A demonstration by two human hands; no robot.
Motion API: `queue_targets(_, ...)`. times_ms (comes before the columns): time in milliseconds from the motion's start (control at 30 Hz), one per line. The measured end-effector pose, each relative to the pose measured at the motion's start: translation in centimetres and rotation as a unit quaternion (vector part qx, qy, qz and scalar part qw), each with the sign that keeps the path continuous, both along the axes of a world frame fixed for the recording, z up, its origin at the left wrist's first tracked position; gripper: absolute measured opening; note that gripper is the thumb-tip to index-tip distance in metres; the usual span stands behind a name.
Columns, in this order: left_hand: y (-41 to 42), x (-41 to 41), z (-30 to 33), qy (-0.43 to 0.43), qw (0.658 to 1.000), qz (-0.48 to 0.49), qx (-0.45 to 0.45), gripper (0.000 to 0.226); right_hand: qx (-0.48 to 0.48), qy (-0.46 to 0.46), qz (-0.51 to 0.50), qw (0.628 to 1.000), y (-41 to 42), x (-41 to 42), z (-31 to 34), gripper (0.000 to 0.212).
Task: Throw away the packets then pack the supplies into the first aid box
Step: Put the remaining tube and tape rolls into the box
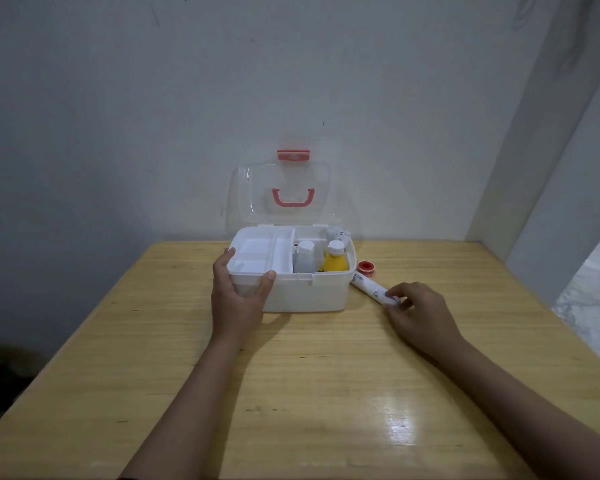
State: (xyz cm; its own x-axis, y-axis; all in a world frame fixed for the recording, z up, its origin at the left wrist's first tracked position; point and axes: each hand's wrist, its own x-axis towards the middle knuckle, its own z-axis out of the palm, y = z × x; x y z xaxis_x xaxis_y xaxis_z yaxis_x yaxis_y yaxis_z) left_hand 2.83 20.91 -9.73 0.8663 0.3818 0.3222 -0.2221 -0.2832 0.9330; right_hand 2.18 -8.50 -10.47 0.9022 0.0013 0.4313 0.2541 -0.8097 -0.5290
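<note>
Two supplies are left outside the first aid box [305, 292]: a white roll [369, 288] and a red tape spool [364, 266], both just right of it. The roll's long axis runs far-left to near-right; its near end is pinched by the right hand [418, 311]. The box's near-left corner is clasped by the left hand [238, 294]. Wooden tabletop [309, 393], plain wall behind
</note>
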Motion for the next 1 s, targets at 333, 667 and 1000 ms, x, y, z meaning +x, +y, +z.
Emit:
queue_targets(333, 0.3, 0.3, -0.2, -0.008, 1.000, -0.008, -0.011, 0.075, 0.039, -0.177, -0.040, 0.983, 0.4, -1.8, 4.3, 0.018)
queue_targets(667, 1.4, 0.1, 0.9, -0.005, 0.998, -0.057, -0.011, 0.078, 0.107, -0.185, 0.089, 0.973, 9.4, -0.2, 11.0, 0.012)
queue_targets(1000, 5.7, 1.2, 1.9, 0.026, 0.989, -0.106, 0.098, 0.065, -0.090, -0.084, 0.077, 0.989, 15.7, 3.4, 9.2, 0.026)
